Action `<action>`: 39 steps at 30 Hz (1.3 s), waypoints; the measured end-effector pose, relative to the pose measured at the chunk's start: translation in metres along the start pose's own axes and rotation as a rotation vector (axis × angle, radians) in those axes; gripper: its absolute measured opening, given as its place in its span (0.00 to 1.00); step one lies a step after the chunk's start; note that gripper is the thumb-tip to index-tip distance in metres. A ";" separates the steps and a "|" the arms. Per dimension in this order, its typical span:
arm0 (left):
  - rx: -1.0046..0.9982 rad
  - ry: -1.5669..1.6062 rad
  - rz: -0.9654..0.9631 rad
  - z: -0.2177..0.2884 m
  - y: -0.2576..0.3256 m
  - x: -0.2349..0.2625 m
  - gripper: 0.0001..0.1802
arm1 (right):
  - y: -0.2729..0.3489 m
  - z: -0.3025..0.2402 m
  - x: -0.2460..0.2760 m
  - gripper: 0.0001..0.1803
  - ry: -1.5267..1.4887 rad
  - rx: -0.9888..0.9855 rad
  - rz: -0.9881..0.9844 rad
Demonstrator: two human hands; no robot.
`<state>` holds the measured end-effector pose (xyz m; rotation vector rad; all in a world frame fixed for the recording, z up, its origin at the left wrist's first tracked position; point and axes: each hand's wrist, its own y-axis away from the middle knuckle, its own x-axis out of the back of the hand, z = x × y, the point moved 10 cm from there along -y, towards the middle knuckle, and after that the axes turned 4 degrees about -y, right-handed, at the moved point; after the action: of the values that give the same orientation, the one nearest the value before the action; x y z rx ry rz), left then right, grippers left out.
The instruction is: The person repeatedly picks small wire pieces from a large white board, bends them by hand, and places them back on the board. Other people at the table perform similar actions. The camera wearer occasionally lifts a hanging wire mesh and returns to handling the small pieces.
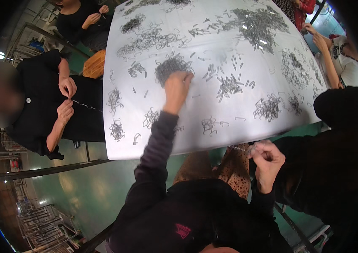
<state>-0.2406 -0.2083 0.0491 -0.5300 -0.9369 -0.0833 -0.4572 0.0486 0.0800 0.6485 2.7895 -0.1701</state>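
Observation:
My left hand [176, 89] reaches far out over the white table [195, 135], its fingers down at the edge of a dark heap of small metal clips [169, 67]; whether it grips any I cannot tell. My right hand [266, 160] is held near my lap below the table's front edge, fingers pinched on a thin strung row of clips [238, 148]. Several more heaps and loose clips [267, 107] lie scattered across the tabletop.
A person in black [46, 101] sits at the left, both hands on a thin wire. Other people's hands [319, 39] work at the right edge and far corner. A big clip pile [258, 26] lies at the back. Green floor [82, 189] lies below.

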 end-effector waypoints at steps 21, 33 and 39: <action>0.125 1.028 -0.420 0.103 0.045 0.025 0.09 | 0.009 -0.008 0.002 0.10 0.256 -0.031 -0.014; -0.272 0.727 -0.275 0.210 0.108 0.055 0.06 | 0.021 -0.030 -0.002 0.12 0.137 0.149 0.043; -0.316 0.606 -0.198 0.220 0.111 0.067 0.06 | 0.025 -0.035 0.005 0.12 0.212 0.168 0.125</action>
<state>-0.3321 0.0014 0.1619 -0.6517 -0.3778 -0.5479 -0.4589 0.0790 0.1105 0.9291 2.9461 -0.3306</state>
